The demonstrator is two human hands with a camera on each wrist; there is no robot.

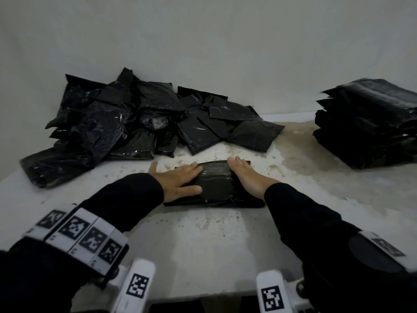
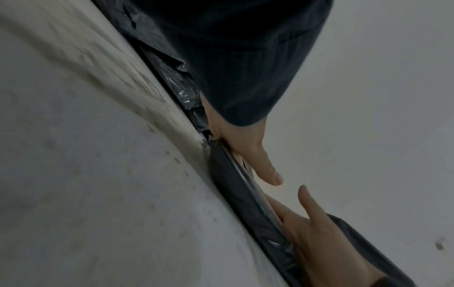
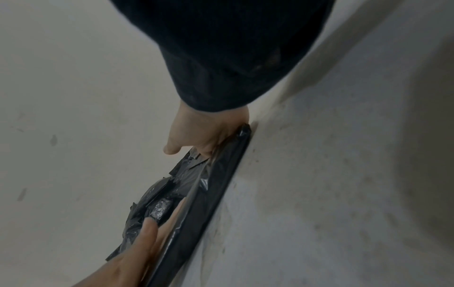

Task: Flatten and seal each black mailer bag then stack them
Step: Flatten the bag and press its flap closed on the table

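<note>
Stained white table (image 1: pixel 225 233) against a plain pale wall. One black mailer bag (image 1: pixel 216 186) lies flat at centre. Left hand (image 1: pixel 178 179) rests palm-down on its 9 o'clock end, fingers straight and spread. Right hand (image 1: pixel 246 177) presses flat on its 3 o'clock end, fingers extended; neither hand grips anything. Loose heap of black mailer bags (image 1: pixel 126 123) lies at 11 o'clock. Stack of flattened bags (image 1: pixel 370 125) stands at 2 o'clock. Square-patterned marker tags (image 1: pixel 88 236) band the left sleeve; no legible writing.
</note>
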